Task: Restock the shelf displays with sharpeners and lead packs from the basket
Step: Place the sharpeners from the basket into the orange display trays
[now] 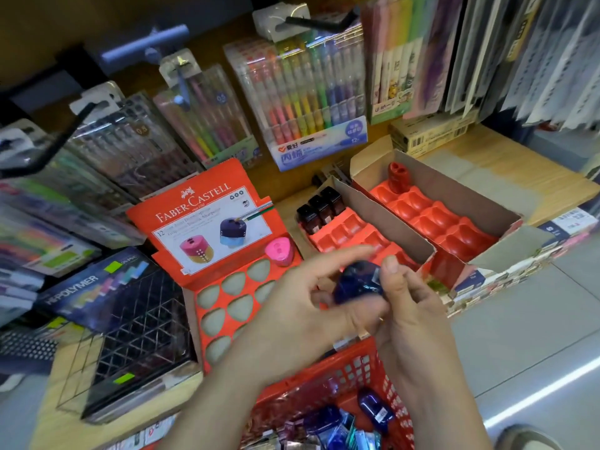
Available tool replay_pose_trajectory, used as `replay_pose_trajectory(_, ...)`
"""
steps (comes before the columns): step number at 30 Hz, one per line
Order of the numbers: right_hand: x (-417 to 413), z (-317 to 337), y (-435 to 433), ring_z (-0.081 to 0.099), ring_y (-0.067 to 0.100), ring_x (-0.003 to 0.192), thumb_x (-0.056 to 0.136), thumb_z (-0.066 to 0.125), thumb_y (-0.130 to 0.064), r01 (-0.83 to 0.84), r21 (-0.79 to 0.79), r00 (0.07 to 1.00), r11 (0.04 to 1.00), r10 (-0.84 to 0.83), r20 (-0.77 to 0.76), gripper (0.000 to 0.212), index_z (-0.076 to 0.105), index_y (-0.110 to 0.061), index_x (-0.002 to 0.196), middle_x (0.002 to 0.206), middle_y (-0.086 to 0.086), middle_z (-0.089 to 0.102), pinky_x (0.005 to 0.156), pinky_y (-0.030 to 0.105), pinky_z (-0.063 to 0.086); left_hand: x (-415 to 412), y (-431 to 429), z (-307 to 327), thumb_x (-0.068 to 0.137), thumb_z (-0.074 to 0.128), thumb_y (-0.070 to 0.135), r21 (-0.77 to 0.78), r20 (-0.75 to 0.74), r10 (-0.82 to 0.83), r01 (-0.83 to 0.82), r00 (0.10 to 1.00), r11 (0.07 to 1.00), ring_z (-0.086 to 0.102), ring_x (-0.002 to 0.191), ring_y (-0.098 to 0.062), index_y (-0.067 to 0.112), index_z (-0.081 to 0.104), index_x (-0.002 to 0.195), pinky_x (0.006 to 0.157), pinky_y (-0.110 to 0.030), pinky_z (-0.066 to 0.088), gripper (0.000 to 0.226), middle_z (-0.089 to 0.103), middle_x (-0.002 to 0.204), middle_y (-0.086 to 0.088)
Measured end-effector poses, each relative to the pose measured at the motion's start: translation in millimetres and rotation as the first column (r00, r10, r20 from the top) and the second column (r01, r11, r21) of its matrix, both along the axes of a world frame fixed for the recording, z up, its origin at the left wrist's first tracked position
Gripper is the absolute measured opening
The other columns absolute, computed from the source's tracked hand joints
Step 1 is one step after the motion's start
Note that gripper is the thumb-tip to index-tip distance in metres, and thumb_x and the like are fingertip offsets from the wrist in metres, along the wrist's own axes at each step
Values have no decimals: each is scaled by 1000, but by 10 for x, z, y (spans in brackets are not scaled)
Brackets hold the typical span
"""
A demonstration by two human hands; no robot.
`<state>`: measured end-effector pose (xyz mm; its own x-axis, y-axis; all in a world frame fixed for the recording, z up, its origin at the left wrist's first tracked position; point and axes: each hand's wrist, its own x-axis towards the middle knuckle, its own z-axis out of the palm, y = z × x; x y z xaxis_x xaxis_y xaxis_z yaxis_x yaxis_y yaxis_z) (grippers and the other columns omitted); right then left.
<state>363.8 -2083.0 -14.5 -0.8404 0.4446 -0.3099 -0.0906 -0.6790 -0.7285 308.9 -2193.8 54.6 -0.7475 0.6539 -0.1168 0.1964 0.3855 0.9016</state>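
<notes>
A dark blue sharpener (357,282) is held between both hands above the red basket (354,368). My right hand (409,306) pinches it with thumb and fingers. My left hand (302,306) touches it from the left, its fingers stretched out. The orange Faber-Castell display (227,271) on the shelf has several vacant holes and one pink sharpener (280,251) at its top right. The basket holds another blue sharpener (376,410) and several small packs (341,433).
Two cardboard trays with red inserts stand to the right: the middle tray (383,219) with three dark sharpeners (319,207), the right tray (480,203) with one red sharpener (398,177). A black lead display (130,336) lies at left. Pen packs (302,102) hang behind.
</notes>
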Motion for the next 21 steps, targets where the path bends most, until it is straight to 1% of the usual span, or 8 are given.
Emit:
replay_pose_trajectory(2, 17, 12, -47, 66, 40, 82, 56, 81, -67, -75, 85, 996, 994, 70, 55, 78, 66, 1, 92, 93, 27, 70, 79, 51, 55, 125, -114, -102, 72, 79, 31, -46, -65, 78, -81, 995, 996, 64, 97, -5, 49, 57, 119, 83, -26, 51, 55, 65, 114, 18)
replay_pose_trajectory(5, 50, 53, -126, 72, 30, 82, 73, 69, -57, -253, 139, 967, 957, 245, 71, 56, 69, -6, 96, 92, 18, 74, 68, 40, 60, 154, -245, -205, 73, 82, 26, -57, -64, 248, -252, 967, 966, 66, 92, -4, 51, 49, 114, 84, -33, 54, 58, 67, 107, 20)
replay_pose_trajectory(8, 43, 2, -207, 72, 29, 89, 69, 83, -34, -362, 228, 932, 904, 351, 86, 36, 69, -20, 99, 98, 12, 73, 76, 45, 59, 156, -342, -253, 76, 78, 22, -166, -242, 166, -209, 956, 964, 63, 100, -1, 48, 46, 111, 85, -33, 54, 54, 63, 108, 23)
replay_pose_trajectory(11, 42, -81, -254, 70, 32, 95, 68, 80, -26, -318, 14, 947, 948, 318, -29, 45, 67, -11, 109, 107, 20, 70, 75, 36, 58, 125, -476, -246, 75, 80, 30, -44, -70, 312, -315, 948, 948, 61, 100, -3, 40, 55, 110, 84, -24, 51, 43, 65, 107, 17)
replay_pose_trajectory(13, 52, -111, -274, 68, 30, 103, 67, 85, -29, -343, -110, 932, 933, 324, -160, 63, 62, -9, 122, 117, 20, 68, 80, 34, 57, 92, -570, -219, 77, 66, 46, 9, 134, 437, -442, 889, 897, 61, 85, -11, 31, 67, 103, 72, -21, 51, 30, 66, 96, 6)
replay_pose_trajectory(16, 49, -148, -344, 68, 24, 94, 77, 76, -13, -378, -67, 904, 923, 353, -243, 53, 60, -11, 127, 116, 19, 68, 76, 28, 55, 84, -675, -205, 79, 54, 47, 37, 418, 385, -438, 823, 898, 63, 70, -21, 25, 74, 101, 62, -24, 54, 36, 70, 87, -9)
replay_pose_trajectory(18, 36, -160, -400, 67, 28, 103, 80, 63, 3, -407, -21, 885, 913, 389, -255, 51, 56, -9, 129, 119, 20, 67, 78, 29, 55, 94, -703, -200, 77, 61, 41, 62, 434, 360, -426, 826, 902, 65, 72, -21, 18, 70, 109, 64, -23, 55, 41, 73, 93, -11)
replay_pose_trajectory(21, 15, -180, -444, 63, 23, 114, 81, 64, 7, -396, 137, 892, 908, 416, -177, 54, 56, -15, 130, 122, 10, 67, 87, 30, 53, 48, -736, -174, 70, 72, 30, 61, 335, 414, -458, 846, 887, 69, 81, -17, 16, 70, 109, 69, -22, 54, 41, 73, 100, -8)
